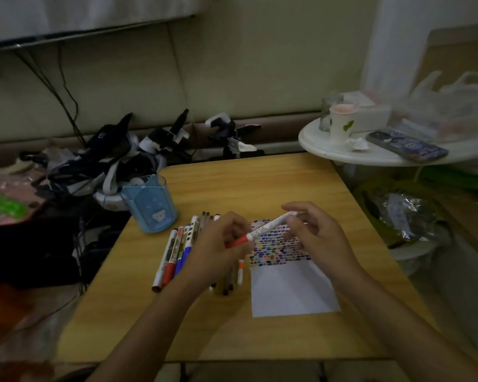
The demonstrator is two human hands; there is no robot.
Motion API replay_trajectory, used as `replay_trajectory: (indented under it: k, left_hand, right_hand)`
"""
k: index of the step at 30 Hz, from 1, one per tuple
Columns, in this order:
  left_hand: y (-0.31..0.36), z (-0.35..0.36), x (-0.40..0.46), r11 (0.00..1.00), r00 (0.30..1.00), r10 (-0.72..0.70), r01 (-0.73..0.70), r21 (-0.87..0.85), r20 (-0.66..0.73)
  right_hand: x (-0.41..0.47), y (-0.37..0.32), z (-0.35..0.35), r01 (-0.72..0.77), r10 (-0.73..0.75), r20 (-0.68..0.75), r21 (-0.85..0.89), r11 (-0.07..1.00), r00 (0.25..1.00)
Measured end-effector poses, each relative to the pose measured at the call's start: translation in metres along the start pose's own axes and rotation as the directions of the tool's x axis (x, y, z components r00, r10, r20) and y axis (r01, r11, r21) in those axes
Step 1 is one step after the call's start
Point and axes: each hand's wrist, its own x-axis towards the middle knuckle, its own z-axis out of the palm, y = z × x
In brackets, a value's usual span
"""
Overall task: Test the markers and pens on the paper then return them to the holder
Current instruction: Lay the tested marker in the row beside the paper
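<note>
A white marker with a red cap point(262, 229) is held level above the paper between both hands. My left hand point(218, 248) grips the red cap end; my right hand point(319, 235) pinches the white barrel end. Below them lies the white paper point(290, 290), its upper half covered in rows of coloured test marks. Several markers and pens point(177, 252) lie in a row on the wooden table point(232, 186) left of the paper, some hidden under my left hand. The blue transparent holder point(149, 206) stands upright at the table's back left corner.
A pile of dark bags, straps and cables point(108, 161) lies beyond the table's left edge. At the right, a round white side table point(342, 154) carries a cup point(341, 122), a jar and a phone point(406, 146). Plastic bags point(403, 213) sit below it.
</note>
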Motion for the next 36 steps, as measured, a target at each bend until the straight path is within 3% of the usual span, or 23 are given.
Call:
replay_trajectory:
  k: [4, 8, 11, 17, 36]
  left_hand:
    - [-0.003, 0.010, 0.005, 0.999, 0.996, 0.010, -0.013, 0.034, 0.084]
    - [0.001, 0.026, 0.008, 0.981, 0.975, 0.129, -0.152, 0.117, 0.182]
    - [0.001, 0.035, 0.011, 0.937, 0.948, 0.207, -0.263, 0.230, 0.240]
    - [-0.013, 0.037, 0.019, 0.850, 0.923, 0.173, -0.316, 0.422, 0.342]
    - [-0.007, 0.036, 0.021, 0.923, 0.883, 0.181, -0.305, 0.236, 0.432]
  right_hand:
    - [0.000, -0.005, 0.000, -0.098, 0.112, -0.067, 0.182, 0.978, 0.991]
    - [0.000, -0.008, 0.002, -0.242, 0.215, 0.123, 0.282, 0.928, 0.969]
    - [-0.004, -0.003, 0.009, -0.235, 0.198, 0.172, 0.232, 0.944, 0.965]
    - [-0.003, 0.010, 0.009, -0.154, 0.145, 0.129, 0.063, 0.986, 0.981]
    - [-0.008, 0.010, -0.004, -0.140, 0.116, 0.270, 0.071, 0.988, 0.956]
